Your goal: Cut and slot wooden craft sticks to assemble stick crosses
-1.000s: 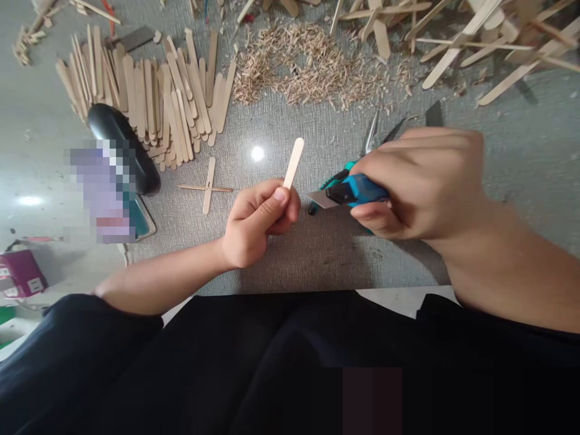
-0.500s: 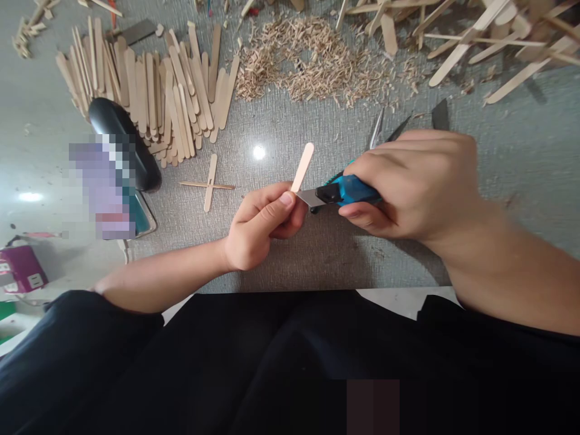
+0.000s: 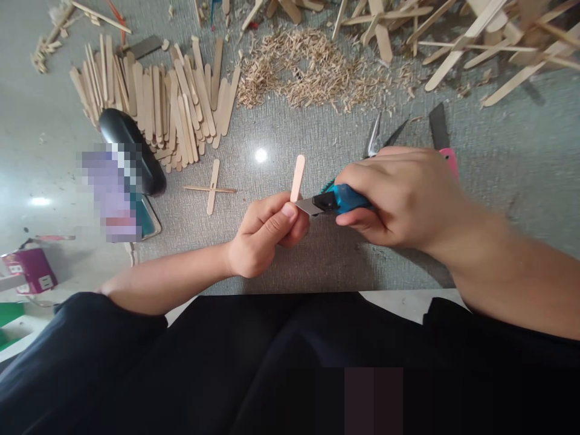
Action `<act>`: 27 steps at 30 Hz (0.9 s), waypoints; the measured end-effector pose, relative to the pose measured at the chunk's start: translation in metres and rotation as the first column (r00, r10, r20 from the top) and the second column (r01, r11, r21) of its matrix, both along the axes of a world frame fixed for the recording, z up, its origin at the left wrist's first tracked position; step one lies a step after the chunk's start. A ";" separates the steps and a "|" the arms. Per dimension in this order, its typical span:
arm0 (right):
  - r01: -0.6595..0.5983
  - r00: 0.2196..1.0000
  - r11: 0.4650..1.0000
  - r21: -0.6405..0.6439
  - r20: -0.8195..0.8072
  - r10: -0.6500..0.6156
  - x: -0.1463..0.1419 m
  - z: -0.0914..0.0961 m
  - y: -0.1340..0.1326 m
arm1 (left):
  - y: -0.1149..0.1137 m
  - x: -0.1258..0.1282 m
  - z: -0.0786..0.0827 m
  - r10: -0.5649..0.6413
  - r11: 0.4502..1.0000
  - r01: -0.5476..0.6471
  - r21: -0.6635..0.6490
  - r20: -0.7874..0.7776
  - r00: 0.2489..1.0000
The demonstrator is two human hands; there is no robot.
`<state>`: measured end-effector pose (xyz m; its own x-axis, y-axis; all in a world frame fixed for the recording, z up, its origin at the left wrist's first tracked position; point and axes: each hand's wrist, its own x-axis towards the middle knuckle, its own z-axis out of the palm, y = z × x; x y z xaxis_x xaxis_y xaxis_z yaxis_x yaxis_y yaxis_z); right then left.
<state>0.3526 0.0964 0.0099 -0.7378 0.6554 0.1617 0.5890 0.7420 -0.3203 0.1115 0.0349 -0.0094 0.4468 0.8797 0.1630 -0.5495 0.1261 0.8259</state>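
Pinched between thumb and fingers of my left hand (image 3: 269,232) is a wooden craft stick (image 3: 298,178), its rounded end pointing up and its lower part hidden in the grip. My right hand (image 3: 403,196) is wrapped round a blue utility knife (image 3: 348,198). The knife's blade (image 3: 307,206) points left, its tip at the craft stick just by my left thumb. To the left, two crossed sticks (image 3: 212,188) lie on the table.
A pile of craft sticks (image 3: 181,103) lies at the back left beside a black case (image 3: 131,151) and a phone (image 3: 147,220). Wood shavings (image 3: 308,72) spread behind. Joined sticks (image 3: 457,48) stand at the back right. Pliers (image 3: 374,136) and a pink-handled blade (image 3: 438,125) lie beyond my right hand.
The craft stick in my left hand stands more upright. My right hand and the knife have shifted slightly left, the blade staying at the stick. The whole view has moved a little.
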 end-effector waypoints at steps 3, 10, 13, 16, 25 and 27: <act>0.041 0.999 0.999 -0.023 -0.012 -0.041 -0.003 0.001 -0.001 | 0.000 0.000 -0.001 0.000 1.000 0.000 0.016 0.001 1.000; 0.107 0.984 0.967 0.232 -0.162 -0.070 -0.007 -0.005 0.002 | 0.006 -0.001 0.010 -0.045 0.986 0.056 -0.154 0.070 0.997; 0.145 0.979 0.942 0.304 -0.182 -0.092 -0.006 -0.006 0.003 | 0.007 -0.001 0.012 -0.046 0.972 0.063 -0.225 0.081 0.996; 0.128 0.988 0.962 0.241 -0.111 -0.103 -0.003 -0.003 0.003 | 0.007 -0.001 0.012 -0.026 0.964 0.041 -0.264 0.063 0.998; 0.264 0.960 0.953 0.150 -0.139 -0.244 0.000 0.000 0.002 | 0.010 0.002 0.007 0.087 0.944 -0.101 -0.316 -0.057 0.995; 0.257 0.954 0.945 0.201 -0.205 -0.216 0.000 -0.001 0.003 | 0.010 0.002 0.007 0.091 0.941 -0.105 -0.322 -0.058 0.994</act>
